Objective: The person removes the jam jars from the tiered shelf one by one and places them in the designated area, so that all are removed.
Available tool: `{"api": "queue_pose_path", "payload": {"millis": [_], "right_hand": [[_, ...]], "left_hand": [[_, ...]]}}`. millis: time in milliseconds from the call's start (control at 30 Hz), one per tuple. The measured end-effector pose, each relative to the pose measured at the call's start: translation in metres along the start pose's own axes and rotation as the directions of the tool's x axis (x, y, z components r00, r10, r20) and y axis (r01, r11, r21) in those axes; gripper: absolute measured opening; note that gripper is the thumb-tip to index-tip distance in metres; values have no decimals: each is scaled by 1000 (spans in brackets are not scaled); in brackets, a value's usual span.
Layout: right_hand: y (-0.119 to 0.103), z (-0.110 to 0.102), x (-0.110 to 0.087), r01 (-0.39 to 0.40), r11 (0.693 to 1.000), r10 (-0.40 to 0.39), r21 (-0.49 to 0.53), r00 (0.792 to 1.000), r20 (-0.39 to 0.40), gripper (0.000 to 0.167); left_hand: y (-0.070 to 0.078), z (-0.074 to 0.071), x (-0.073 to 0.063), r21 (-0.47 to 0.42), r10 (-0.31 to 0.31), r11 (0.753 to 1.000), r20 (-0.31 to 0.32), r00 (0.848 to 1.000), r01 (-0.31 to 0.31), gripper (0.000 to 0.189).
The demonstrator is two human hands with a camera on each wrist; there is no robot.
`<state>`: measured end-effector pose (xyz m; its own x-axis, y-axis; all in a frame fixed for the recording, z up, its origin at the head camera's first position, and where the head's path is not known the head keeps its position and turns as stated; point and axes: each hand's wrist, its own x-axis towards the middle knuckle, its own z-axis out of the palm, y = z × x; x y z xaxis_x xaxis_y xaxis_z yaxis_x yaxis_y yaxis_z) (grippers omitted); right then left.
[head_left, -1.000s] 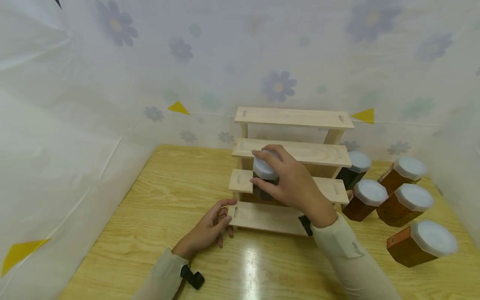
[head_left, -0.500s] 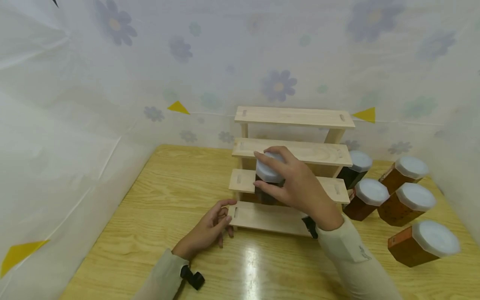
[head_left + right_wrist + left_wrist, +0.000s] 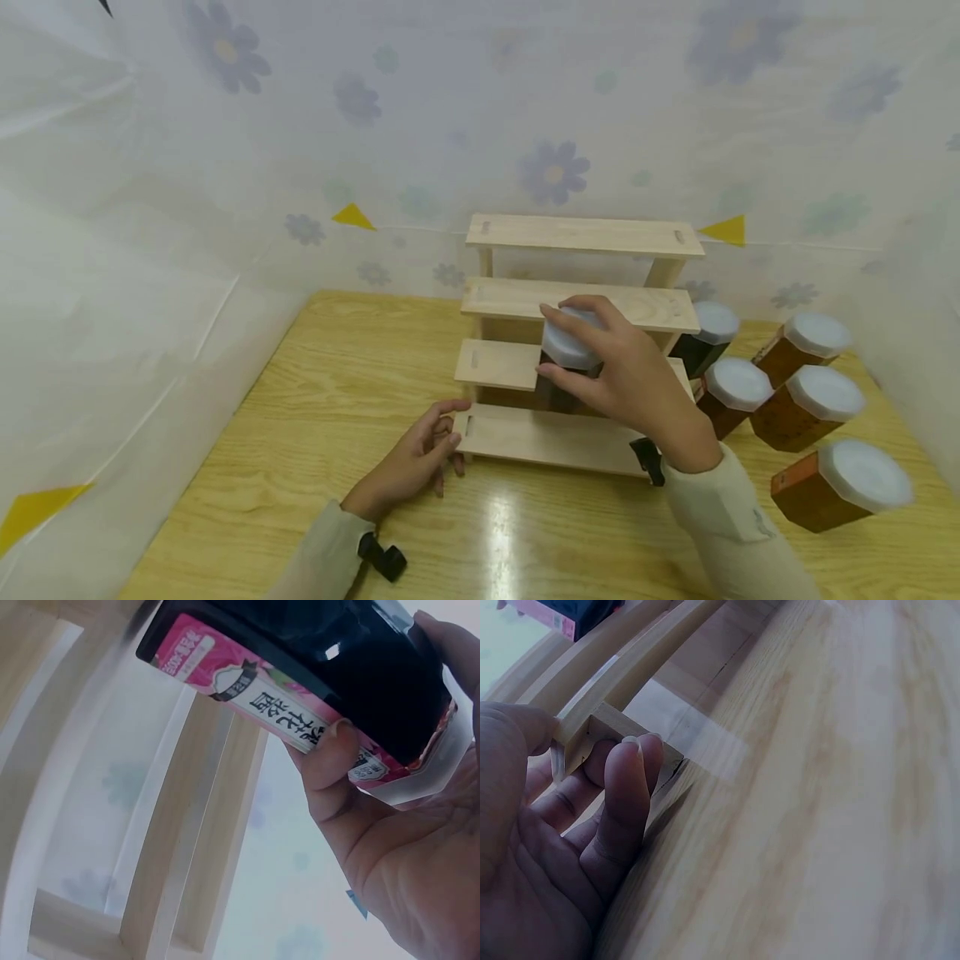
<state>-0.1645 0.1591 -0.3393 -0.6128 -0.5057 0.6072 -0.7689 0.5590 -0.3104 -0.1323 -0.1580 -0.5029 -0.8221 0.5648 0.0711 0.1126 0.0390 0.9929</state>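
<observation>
A dark octagonal jar with a white lid (image 3: 567, 346) and a pink label (image 3: 281, 712) is in my right hand (image 3: 633, 371), the thumb and fingers gripping it near its lid. It overlaps the second-lowest board of a stepped wooden rack (image 3: 551, 437) in the head view; whether it touches the board I cannot tell. My left hand (image 3: 412, 450) holds the left end of the rack's lowest board. Its fingers (image 3: 626, 787) curl around that board's end and leg in the left wrist view, low over the tabletop.
To the right of the rack stand several white-lidded jars: a dark one (image 3: 703, 342) at the back and amber or reddish ones, such as the nearest amber jar (image 3: 813, 492). A flowered white sheet (image 3: 420, 108) hangs behind the wooden table (image 3: 300, 417).
My right hand has carried the dark jar to the right along the front of the second-lowest board. The left hand stays where it was on the rack.
</observation>
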Motion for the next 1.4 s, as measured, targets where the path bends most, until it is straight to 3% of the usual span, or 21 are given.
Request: {"api": "queue_pose_path", "payload": {"millis": [567,767,1400], "right_hand": [[7,-15,-12,-2,1000,1,-25,999,-41,66],[10,-20,-19,12,1000,-14,-27,997,-71,58],[23,-41,-41,1,997,-9,-71,993,-116,63]], "left_hand": [[1,0,1,-1,-6,1000,4,1000,6,47],[1,0,0,-1,-6,1000,4,1000,6,47],[0,-1,0,7,-3,1000,8,1000,3,47]]}}
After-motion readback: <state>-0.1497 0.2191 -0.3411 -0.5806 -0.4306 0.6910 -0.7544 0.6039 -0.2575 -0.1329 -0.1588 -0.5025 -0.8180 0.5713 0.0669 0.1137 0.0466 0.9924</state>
